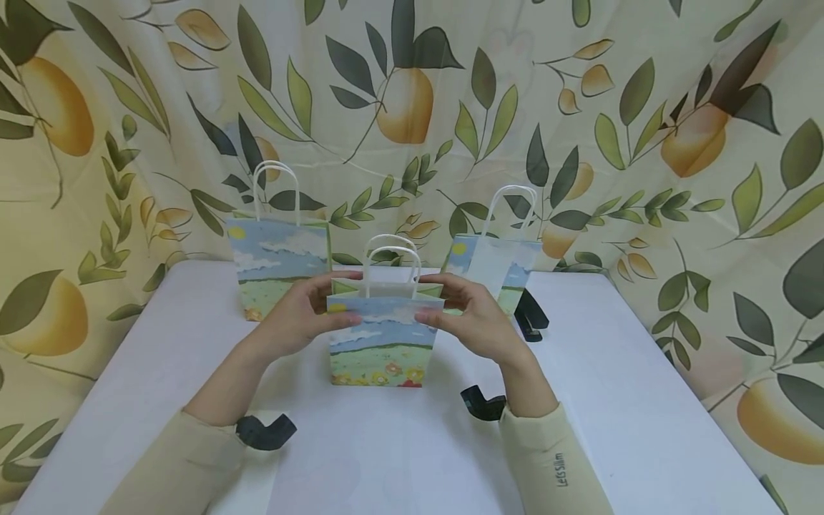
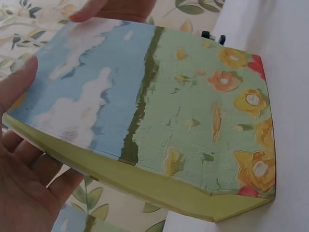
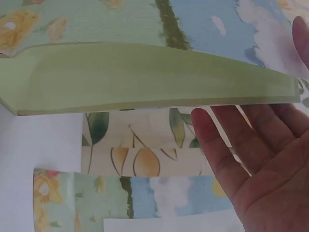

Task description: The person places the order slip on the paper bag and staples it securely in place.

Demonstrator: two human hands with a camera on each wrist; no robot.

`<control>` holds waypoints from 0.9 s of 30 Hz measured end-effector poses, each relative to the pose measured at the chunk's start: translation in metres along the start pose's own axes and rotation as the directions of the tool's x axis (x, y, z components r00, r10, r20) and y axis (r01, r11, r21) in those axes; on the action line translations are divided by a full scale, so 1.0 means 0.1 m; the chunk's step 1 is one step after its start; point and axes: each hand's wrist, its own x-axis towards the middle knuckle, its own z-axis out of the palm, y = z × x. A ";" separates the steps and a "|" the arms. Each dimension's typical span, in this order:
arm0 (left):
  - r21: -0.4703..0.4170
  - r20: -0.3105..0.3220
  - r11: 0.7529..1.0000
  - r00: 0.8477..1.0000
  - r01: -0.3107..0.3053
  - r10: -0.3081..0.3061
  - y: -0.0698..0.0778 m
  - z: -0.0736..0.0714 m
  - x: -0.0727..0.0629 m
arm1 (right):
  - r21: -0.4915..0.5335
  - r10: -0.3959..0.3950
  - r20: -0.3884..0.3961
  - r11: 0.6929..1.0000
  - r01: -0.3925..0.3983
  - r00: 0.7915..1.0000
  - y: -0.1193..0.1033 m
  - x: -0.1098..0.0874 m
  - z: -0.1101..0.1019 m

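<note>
A small paper gift bag [image 1: 381,350] with a painted sky, meadow and flowers stands upright at the table's middle, its white twisted handles [image 1: 386,250] raised. My left hand [image 1: 292,315] grips its upper left edge, thumb on the front and fingers behind. On the opposite edge my right hand [image 1: 476,318] holds it the same way. Seen from the left wrist, the bag's front [image 2: 183,96] is smooth, with the left thumb [image 2: 19,84] near the top. The right wrist view shows the green side panel [image 3: 145,77], with the right fingers [image 3: 227,150] along the back.
Behind to the left stands a matching gift bag [image 1: 283,250]. Another matching bag [image 1: 458,257] stands behind to the right, a white sheet [image 1: 491,266] on its front. Beside it lies a black stapler-like object [image 1: 531,315]. A fruit-patterned curtain [image 1: 412,164] backs the white table [image 1: 386,443].
</note>
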 end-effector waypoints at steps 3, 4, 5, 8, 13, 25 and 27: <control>-0.012 -0.009 1.000 1.000 0.009 -0.009 -0.03 0.00 0.00 | 0.026 -0.007 0.010 1.000 0.007 1.000 0.02 0.01 0.03; -0.004 -0.015 1.000 1.000 0.010 -0.010 -0.03 0.00 0.00 | 0.024 -0.014 0.010 1.000 0.014 1.000 0.03 0.02 0.04; 0.006 -0.019 1.000 1.000 0.011 -0.011 -0.03 0.00 0.00 | 0.020 -0.022 0.011 1.000 0.022 1.000 0.03 0.02 0.05; 0.019 -0.017 1.000 1.000 0.004 -0.004 -0.04 0.00 0.01 | -0.002 -0.038 0.005 0.999 0.038 0.999 0.04 0.02 0.06; 0.019 -0.023 1.000 0.999 -0.025 0.025 -0.04 0.01 0.02 | -0.031 -0.034 0.001 0.999 0.034 0.999 0.04 0.02 0.07; 0.048 -0.108 0.999 0.994 0.009 -0.003 -0.02 0.07 0.03 | -0.057 -0.087 -0.001 0.995 0.087 0.996 0.07 0.05 0.09; 0.044 -0.120 0.999 0.993 0.011 -0.005 -0.03 0.08 0.02 | -0.060 -0.084 -0.003 0.995 0.084 0.996 0.09 0.05 0.10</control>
